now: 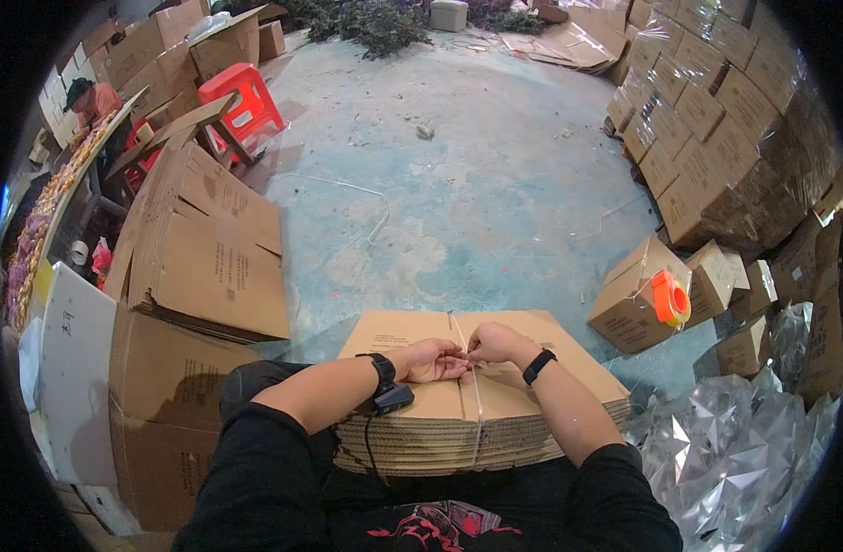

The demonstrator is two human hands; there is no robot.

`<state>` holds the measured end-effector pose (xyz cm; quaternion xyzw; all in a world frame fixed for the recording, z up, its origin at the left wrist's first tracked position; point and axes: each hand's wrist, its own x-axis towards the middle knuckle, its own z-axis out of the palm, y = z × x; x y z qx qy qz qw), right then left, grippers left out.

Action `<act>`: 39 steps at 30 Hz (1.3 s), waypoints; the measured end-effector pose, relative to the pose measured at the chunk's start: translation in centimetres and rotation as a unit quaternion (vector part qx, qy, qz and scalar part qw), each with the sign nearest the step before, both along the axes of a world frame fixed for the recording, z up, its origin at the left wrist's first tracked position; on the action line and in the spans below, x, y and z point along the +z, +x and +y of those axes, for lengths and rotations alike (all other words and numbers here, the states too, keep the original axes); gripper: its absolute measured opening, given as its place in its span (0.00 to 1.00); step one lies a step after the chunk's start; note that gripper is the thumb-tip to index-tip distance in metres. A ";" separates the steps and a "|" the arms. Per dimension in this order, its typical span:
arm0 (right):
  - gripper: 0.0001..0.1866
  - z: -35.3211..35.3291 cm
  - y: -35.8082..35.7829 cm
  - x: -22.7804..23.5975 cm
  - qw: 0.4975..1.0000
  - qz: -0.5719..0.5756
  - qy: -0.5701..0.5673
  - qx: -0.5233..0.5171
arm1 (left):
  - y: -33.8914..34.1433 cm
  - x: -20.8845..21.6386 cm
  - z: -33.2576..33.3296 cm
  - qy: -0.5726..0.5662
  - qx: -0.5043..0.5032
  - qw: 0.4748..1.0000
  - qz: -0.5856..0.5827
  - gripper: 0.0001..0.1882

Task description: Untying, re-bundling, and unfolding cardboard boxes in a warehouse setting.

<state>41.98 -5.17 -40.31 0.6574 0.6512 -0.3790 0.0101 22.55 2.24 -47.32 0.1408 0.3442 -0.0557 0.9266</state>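
A thick stack of flattened cardboard boxes (403, 405) lies in front of my body. A thin white strap (478, 405) runs over its top and down its near side. On top of the stack, my left hand (433, 361) is turned partly palm up, its fingers curled in at the strap. Touching it, my right hand (497, 344) pinches the strap from above with fingers bent down. Between the fingertips the strap's ends are too small to make out. Each wrist wears a black band, and a small dark device hangs by the left one.
More flattened cartons (214, 253) lean at the left beside a white board (76, 368). A red stool (245, 101) stands behind them; a person (95, 101) sits far left. At right are an orange tape dispenser (670, 299) on a carton, clear plastic wrap (725, 460) and wrapped boxes (716, 129).
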 end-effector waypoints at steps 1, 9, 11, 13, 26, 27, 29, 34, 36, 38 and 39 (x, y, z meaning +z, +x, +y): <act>0.15 0.0 0.0 0.0 1.000 0.000 0.000 0.001 | -0.1 -0.1 0.1 0.000 0.001 1.000 0.000 0.19; 0.14 0.0 -0.4 -1.4 0.999 -0.024 -0.011 0.025 | -0.1 0.3 0.1 0.007 -0.012 1.000 -0.009 0.17; 0.14 0.1 -0.2 -2.4 0.999 -0.021 -0.016 0.031 | -0.2 -0.1 0.2 -0.008 -0.010 1.000 -0.024 0.16; 0.14 0.1 0.0 -3.0 0.999 -0.017 -0.022 0.036 | -0.3 -0.3 0.2 -0.023 -0.008 0.999 -0.037 0.15; 0.12 0.2 1.1 -1.3 0.997 0.017 0.013 0.079 | -0.3 0.0 0.5 -0.020 -0.007 0.999 -0.041 0.17; 0.12 0.2 1.0 -0.7 0.996 0.025 0.010 0.087 | -0.5 -0.2 0.5 -0.027 -0.008 0.998 -0.053 0.18; 0.10 -0.2 1.5 -1.0 0.996 0.036 0.004 0.077 | -0.2 0.5 0.0 -0.010 -0.016 0.999 -0.049 0.18; 0.06 -0.1 1.7 -0.2 0.991 0.096 -0.070 0.059 | -0.7 -0.3 -0.1 0.001 -0.027 0.998 -0.055 0.19; 0.05 -0.2 2.6 -0.3 0.944 0.249 -0.214 -0.002 | -0.5 -0.6 -0.2 -0.005 -0.026 0.998 -0.058 0.19; 0.08 -0.3 2.7 1.1 0.961 0.219 -0.168 -0.022 | -0.4 -0.7 0.0 -0.014 -0.031 0.998 -0.050 0.19; 0.09 0.3 2.2 2.7 0.974 0.184 -0.133 -0.023 | -0.7 -0.8 0.2 0.009 -0.031 0.998 -0.062 0.19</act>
